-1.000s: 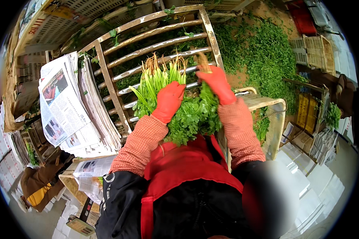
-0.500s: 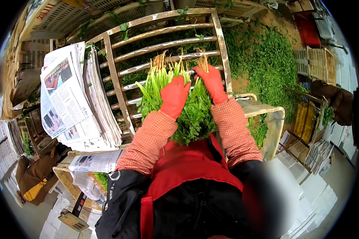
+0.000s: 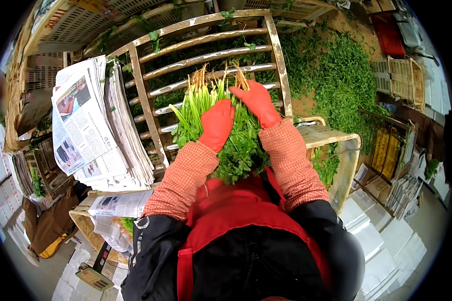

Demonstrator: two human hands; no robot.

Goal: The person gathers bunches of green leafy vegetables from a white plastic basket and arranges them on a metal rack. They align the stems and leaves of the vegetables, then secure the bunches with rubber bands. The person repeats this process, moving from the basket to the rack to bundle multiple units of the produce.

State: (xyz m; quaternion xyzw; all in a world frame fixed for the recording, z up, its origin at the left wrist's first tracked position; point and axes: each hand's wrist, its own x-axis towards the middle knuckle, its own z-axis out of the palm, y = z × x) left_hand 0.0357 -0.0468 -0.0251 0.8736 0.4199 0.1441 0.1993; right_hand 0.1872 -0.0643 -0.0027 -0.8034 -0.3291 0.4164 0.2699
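A bunch of leafy greens (image 3: 241, 155), looking like celery or coriander, lies across a worn metal rack (image 3: 206, 50) in front of me. Its pale stems and brown roots point away from me, its leaves toward my apron. In a red glove, my left hand (image 3: 217, 125) is closed over the middle of the stems, fingers curled and partly hidden. My right hand (image 3: 257, 103), also red-gloved, grips stems on the right side just below the roots. More loose stems (image 3: 198, 98) spread to the left of my left hand.
Stacked newspapers (image 3: 90, 125) rest on the rack's left side. To the right stands a plastic crate (image 3: 344, 150) with greens inside. Loose greens (image 3: 344, 80) cover the ground beyond. A scale (image 3: 95, 277) sits at lower left, and crates (image 3: 60, 75) line the far left.
My right hand has shifted left, toward my left hand, bringing the root ends it grips closer to the rest of the bunch. The left hand has moved slightly, its thumb now drawn in.
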